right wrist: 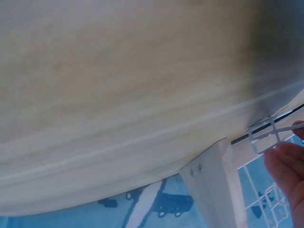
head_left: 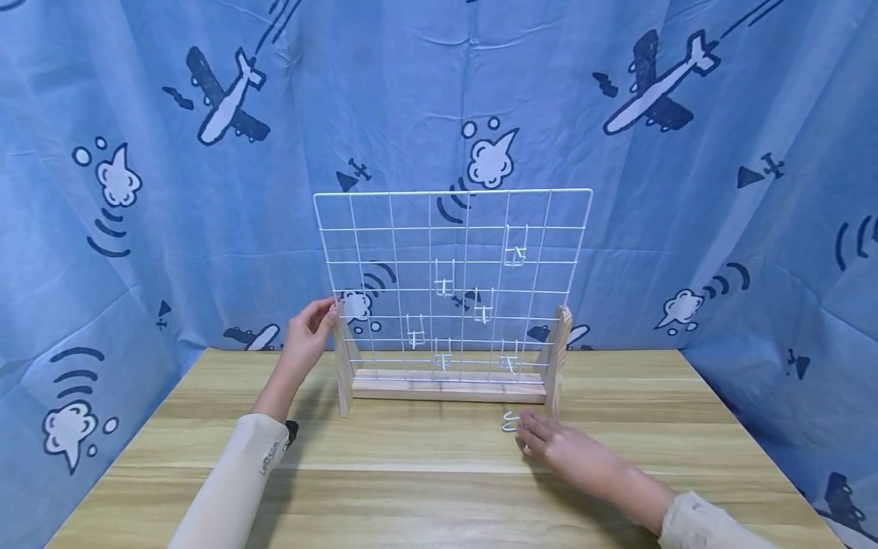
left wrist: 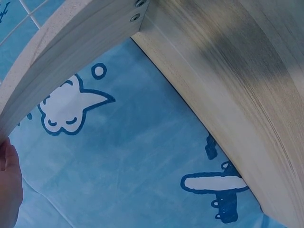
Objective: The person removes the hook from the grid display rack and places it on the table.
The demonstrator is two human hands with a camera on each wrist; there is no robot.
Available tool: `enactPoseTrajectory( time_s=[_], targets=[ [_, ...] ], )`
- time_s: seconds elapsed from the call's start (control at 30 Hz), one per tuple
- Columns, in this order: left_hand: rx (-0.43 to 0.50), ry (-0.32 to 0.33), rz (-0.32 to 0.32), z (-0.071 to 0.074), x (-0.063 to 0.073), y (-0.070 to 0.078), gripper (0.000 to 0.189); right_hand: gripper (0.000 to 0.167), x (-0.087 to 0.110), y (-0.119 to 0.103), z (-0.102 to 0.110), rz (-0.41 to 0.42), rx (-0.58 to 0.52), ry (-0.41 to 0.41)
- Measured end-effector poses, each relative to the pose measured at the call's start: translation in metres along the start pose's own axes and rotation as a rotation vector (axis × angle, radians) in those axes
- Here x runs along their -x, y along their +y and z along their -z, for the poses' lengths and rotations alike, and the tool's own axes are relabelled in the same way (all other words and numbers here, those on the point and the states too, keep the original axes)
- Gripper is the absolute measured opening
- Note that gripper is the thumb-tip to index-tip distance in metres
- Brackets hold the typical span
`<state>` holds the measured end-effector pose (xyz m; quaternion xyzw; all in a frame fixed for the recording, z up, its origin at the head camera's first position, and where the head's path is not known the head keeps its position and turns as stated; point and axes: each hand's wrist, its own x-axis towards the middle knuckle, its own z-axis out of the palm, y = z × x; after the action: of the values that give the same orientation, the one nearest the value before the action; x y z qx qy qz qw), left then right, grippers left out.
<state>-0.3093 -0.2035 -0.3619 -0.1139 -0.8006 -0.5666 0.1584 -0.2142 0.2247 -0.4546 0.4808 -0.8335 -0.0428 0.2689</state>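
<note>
Six white wire hooks [head_left: 444, 286] hang on the white grid panel [head_left: 453, 191], its wooden stand [head_left: 446, 394] set on the wood-grain table [head_left: 398, 488] before an airplane-print curtain [head_left: 411, 84]. The right hand [head_left: 559, 450] pinches a seventh hook [right wrist: 276, 131], off the panel, with the right upright [head_left: 559, 354] just behind; the left hand [head_left: 307, 332], fingertips partly hidden, seems to grip the left upright's [head_left: 343, 374] top

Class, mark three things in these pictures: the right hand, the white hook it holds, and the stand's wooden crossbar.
Right hand [head_left: 561, 450]: head view, middle of the hand.
White hook [right wrist: 276, 130]: right wrist view, where its wires cross.
Wooden crossbar [head_left: 449, 393]: head view, front face near its middle.
</note>
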Motion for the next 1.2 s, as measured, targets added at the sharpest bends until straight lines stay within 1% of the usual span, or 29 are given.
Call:
enactPoseTrajectory(
  time_s=[0.13,0.33,0.63,0.7,0.9,0.97,1.03,1.2],
  targets=[
    [0.009,0.0,-0.007,-0.001,0.0,0.0,0.04,0.031,-0.003,-0.007,0.003,-0.021,0.005,0.031],
    [0.009,-0.002,-0.004,-0.001,0.001,0.001,0.04,0.028,-0.004,-0.013,0.002,-0.027,0.052,0.065],
    [-0.003,-0.015,0.014,-0.001,0.001,0.002,0.041,0.028,-0.003,-0.015,0.0,-0.031,0.095,0.057],
    [0.004,-0.016,0.022,-0.001,0.002,0.006,0.041,0.029,-0.003,-0.015,0.0,-0.029,0.097,0.061],
    [-0.009,-0.02,0.033,-0.001,0.012,0.033,0.038,0.027,-0.003,-0.015,-0.001,-0.013,0.1,0.094],
    [-0.008,-0.019,0.039,-0.001,0.013,0.037,0.038,0.027,-0.003,-0.015,0.0,-0.012,0.1,0.098],
    [-0.015,-0.019,0.029,-0.001,0.01,0.028,0.039,0.026,-0.003,-0.016,0.001,-0.015,0.096,0.095],
    [-0.016,-0.021,0.026,0.0,0.011,0.028,0.039,0.029,-0.005,-0.018,0.002,-0.029,0.085,0.071]
  ],
)
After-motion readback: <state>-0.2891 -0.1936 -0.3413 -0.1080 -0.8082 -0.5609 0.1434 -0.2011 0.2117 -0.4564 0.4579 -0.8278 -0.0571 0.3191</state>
